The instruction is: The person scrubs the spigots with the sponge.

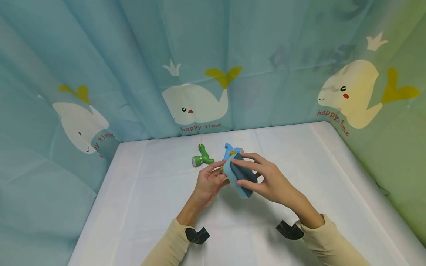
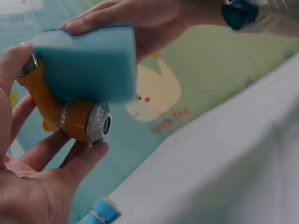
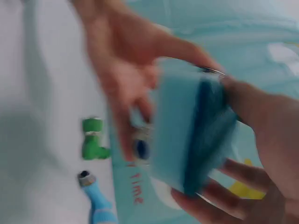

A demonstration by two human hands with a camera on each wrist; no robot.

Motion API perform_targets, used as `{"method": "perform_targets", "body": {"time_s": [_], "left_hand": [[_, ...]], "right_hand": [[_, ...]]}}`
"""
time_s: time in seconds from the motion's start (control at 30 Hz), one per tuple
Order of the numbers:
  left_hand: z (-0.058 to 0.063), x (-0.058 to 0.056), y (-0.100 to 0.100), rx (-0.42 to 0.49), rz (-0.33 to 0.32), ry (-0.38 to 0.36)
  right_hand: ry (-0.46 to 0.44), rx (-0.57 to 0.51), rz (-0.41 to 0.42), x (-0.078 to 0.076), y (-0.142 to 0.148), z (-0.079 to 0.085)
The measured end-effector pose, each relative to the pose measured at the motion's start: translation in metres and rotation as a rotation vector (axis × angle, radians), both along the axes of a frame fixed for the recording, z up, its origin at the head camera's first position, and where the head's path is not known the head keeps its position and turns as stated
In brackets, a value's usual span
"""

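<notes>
An orange faucet (image 2: 77,119) with a silver-faced knob is held in my left hand (image 1: 208,183), thumb at its threaded end and fingertips under the knob. My right hand (image 1: 271,179) grips a blue sponge (image 1: 242,176) with a darker scouring side between thumb and fingers. In the left wrist view the sponge's light side lies against the orange faucet or just in front of it; exact contact cannot be told. From the head view the sponge hides most of that faucet. In the right wrist view, only its round knob face (image 3: 141,148) shows beside the sponge.
On the white table (image 1: 159,207), a green faucet (image 1: 203,156) lies beyond my left hand. Behind the sponge lies a blue faucet (image 1: 229,149), partly covered. A curtain (image 1: 266,74) printed with whales stands along the table's back and sides.
</notes>
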State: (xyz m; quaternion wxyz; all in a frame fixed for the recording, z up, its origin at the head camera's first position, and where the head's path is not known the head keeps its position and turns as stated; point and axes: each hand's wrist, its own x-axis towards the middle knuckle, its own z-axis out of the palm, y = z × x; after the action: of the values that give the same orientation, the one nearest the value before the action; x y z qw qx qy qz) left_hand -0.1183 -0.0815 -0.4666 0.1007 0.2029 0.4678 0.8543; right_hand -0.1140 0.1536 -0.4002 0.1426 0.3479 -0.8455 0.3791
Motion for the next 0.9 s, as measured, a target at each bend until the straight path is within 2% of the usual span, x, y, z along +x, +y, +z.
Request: {"method": "perform_targets", "body": {"time_s": [0.07,0.13,0.2,0.33,0.4,0.53,0.63,0.73,0.83,0.9], "left_hand": [[0.001,0.0,-0.0002,-0.003,0.006,0.011],[0.0017,0.0007,-0.0011,-0.01,0.011,0.011],[0.0018,0.0012,-0.0018,-0.01,0.015,0.007],[0.0033,0.0013,-0.0009,0.002,0.023,-0.003],[0.0043,0.0022,0.0,0.025,0.015,-0.015],[0.0056,0.0042,0.0016,0.05,0.02,-0.039],[0.0058,0.0035,0.0024,0.038,0.045,-0.038],[0.0054,0.0028,0.0027,0.034,0.045,-0.031],[0.0042,0.0033,0.0023,0.034,0.032,-0.046],[0.0032,0.0038,0.002,0.036,0.024,-0.053]], "right_hand": [[0.025,0.052,-0.019,0.0005,-0.0005,0.0004],[0.068,0.115,-0.087,-0.0006,0.0005,0.0001],[0.072,0.101,-0.11,-0.001,0.001,-0.0001],[0.097,0.036,-0.059,0.0028,-0.0029,-0.0004],[0.124,0.057,-0.064,0.0046,-0.004,-0.0011],[0.16,0.103,-0.151,0.0042,-0.0024,-0.002],[0.157,0.072,-0.128,0.0044,-0.0019,-0.0003],[0.171,0.093,-0.108,0.0047,-0.0023,-0.0004],[0.193,0.141,-0.157,0.0037,-0.0013,-0.0018],[0.183,0.12,-0.163,0.0036,-0.0003,-0.0024]]}}
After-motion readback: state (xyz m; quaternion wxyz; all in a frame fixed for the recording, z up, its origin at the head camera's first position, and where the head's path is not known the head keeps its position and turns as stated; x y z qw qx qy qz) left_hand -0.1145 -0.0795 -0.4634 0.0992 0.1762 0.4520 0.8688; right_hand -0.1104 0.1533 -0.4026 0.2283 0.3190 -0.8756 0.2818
